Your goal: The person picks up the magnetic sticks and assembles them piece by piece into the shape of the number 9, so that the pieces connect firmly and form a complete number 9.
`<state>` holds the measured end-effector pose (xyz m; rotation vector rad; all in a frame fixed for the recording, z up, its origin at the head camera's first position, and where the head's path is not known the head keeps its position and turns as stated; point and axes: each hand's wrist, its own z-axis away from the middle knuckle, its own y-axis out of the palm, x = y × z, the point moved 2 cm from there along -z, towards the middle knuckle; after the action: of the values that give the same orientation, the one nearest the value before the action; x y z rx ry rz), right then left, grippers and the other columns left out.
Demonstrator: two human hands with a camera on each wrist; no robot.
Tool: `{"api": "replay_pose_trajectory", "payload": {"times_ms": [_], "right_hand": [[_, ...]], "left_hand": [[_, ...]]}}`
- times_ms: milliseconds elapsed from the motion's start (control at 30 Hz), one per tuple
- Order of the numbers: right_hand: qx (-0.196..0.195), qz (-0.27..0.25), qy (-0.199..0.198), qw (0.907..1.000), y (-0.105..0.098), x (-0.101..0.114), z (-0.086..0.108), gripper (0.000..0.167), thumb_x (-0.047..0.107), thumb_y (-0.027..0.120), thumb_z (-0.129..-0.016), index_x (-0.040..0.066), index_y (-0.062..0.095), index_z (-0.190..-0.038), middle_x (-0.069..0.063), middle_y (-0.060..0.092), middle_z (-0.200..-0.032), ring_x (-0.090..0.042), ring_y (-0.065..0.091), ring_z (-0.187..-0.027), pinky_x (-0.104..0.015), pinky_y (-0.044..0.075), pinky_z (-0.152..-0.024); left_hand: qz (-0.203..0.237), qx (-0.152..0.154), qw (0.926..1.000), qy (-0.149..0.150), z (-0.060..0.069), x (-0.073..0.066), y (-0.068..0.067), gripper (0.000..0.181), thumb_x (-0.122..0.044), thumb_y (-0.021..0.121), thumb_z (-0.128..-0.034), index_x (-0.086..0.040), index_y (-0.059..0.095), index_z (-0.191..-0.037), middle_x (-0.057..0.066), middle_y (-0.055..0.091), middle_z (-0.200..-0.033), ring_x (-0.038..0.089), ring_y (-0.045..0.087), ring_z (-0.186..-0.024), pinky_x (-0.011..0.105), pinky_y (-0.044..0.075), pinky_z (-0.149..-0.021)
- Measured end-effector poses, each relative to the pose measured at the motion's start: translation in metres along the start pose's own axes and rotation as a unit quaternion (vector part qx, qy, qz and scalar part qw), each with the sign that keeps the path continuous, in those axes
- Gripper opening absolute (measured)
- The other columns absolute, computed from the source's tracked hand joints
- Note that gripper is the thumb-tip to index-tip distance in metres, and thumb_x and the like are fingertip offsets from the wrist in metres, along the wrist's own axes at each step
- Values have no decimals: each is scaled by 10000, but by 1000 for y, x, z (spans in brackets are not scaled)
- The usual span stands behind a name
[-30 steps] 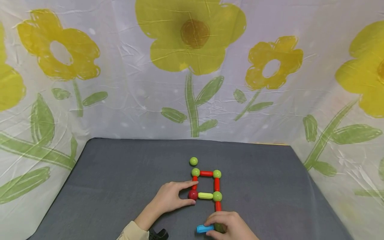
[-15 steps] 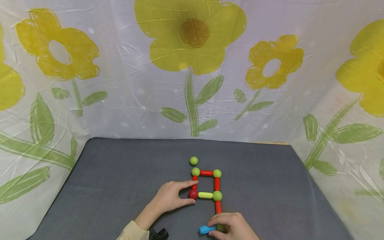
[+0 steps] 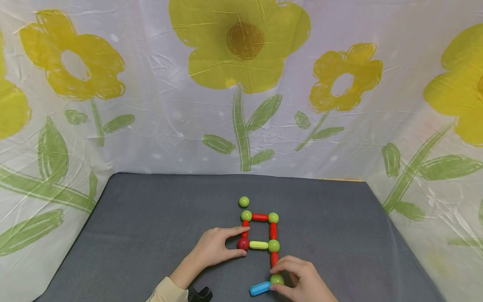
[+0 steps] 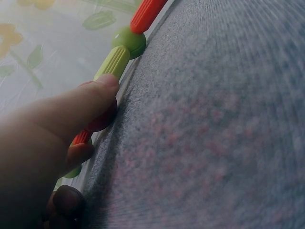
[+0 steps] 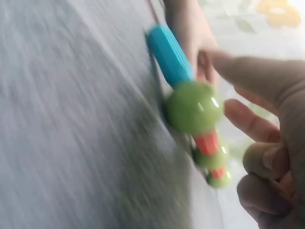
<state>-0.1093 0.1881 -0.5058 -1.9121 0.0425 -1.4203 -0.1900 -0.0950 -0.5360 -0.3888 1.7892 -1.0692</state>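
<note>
In the head view, several green balls and red rods, a yellow-green rod point(image 3: 259, 245) and a dark red ball point(image 3: 243, 243) form a square, with a red rod point(image 3: 274, 259) running toward me from its near right corner. My left hand point(image 3: 216, 246) holds the dark red ball between thumb and index finger, the index fingertip on the left red rod point(image 3: 245, 230). That tail ends in a green ball point(image 3: 276, 279), joined to a blue rod point(image 3: 260, 288) pointing left. Around this ball is my right hand point(image 3: 302, 279), its thumb and fingers loosely spread; the right wrist view shows gaps beside the ball point(image 5: 195, 107).
A loose green ball point(image 3: 244, 201) lies just beyond the square. Everything sits on a dark grey cloth-covered table point(image 3: 158, 209). A flower-printed curtain point(image 3: 158, 105) hangs behind and at both sides.
My right hand has loosened from the blue rod and shifted slightly right, uncovering the green ball at its end. The left hand stays where it was.
</note>
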Motion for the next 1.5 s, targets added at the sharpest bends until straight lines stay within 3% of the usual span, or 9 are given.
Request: {"api": "replay_pose_trajectory", "payload": {"times_ms": [133, 300, 633, 867, 1067, 1200, 1367, 1500], "right_hand": [[382, 99, 543, 9977, -12, -8, 3, 336, 408, 891, -862, 281, 780, -1154, 124, 693, -1047, 2, 459, -609, -185, 410, -537], [665, 103, 638, 9957, -13, -16, 8, 312, 404, 871, -885, 320, 797, -1177, 138, 684, -1053, -3, 492, -646, -189, 427, -543], [388, 20, 329, 9987, -4, -25, 8, 289, 419, 851, -901, 325, 784, -1166, 135, 697, -1032, 26, 474, -640, -187, 428, -534], [326, -125, 329, 9988, 1, -24, 6, 286, 418, 843, -912, 319, 769, -1169, 122, 692, -1041, 24, 452, -619, -187, 419, -534], [152, -140, 112, 9997, 4, -26, 8, 297, 378, 862, -905, 317, 758, -1176, 120, 693, -1046, 63, 388, -572, -163, 399, -517], [-176, 31, 245, 9995, 1, -29, 6, 307, 398, 879, -881, 318, 754, -1150, 105, 696, -1061, 54, 384, -544, -180, 396, -490], [-722, 343, 578, 9951, -9, -34, -5, 450, 435, 895, -853, 332, 717, -1253, 86, 667, -1239, 25, 373, -502, -194, 390, -470], [-648, 481, 740, 9940, -12, -39, -16, 671, 475, 898, -841, 318, 637, -1439, 35, 569, -1485, 2, 378, -456, -210, 406, -461]], "left_hand": [[11, 14, 10000, -15, 0, -1, 0, 659, -575, 825, -881, -362, 645, -1478, -75, 684, -1413, 171, 722, -1179, 439, 600, -923], [19, 13, 10000, -15, 0, 0, 0, 659, -572, 828, -880, -367, 643, -1478, -72, 687, -1409, 170, 726, -1168, 439, 601, -915], [13, 10, 10000, -62, 1, -1, 0, 657, -575, 828, -878, -375, 644, -1476, -56, 701, -1393, 164, 736, -1126, 434, 601, -900], [60, 28, 10000, -24, -1, 0, -1, 667, -580, 831, -873, -368, 644, -1477, -52, 699, -1398, 161, 736, -1117, 414, 605, -884], [576, 299, 9978, -132, -1, 4, -6, 695, -581, 834, -869, -350, 632, -1493, -59, 660, -1453, 196, 678, -1277, 475, 572, -1012], [765, 399, 9961, -205, -1, 6, -10, 679, -562, 838, -875, -348, 638, -1488, -54, 662, -1452, 211, 669, -1292, 485, 565, -1024], [580, 344, 9976, -140, -1, 4, -8, 662, -557, 836, -879, -345, 649, -1478, -50, 684, -1424, 198, 701, -1230, 462, 586, -979], [406, 245, 9988, -125, -1, 2, -4, 645, -570, 838, -870, -348, 672, -1452, -31, 708, -1392, 181, 731, -1144, 426, 601, -910]]}}
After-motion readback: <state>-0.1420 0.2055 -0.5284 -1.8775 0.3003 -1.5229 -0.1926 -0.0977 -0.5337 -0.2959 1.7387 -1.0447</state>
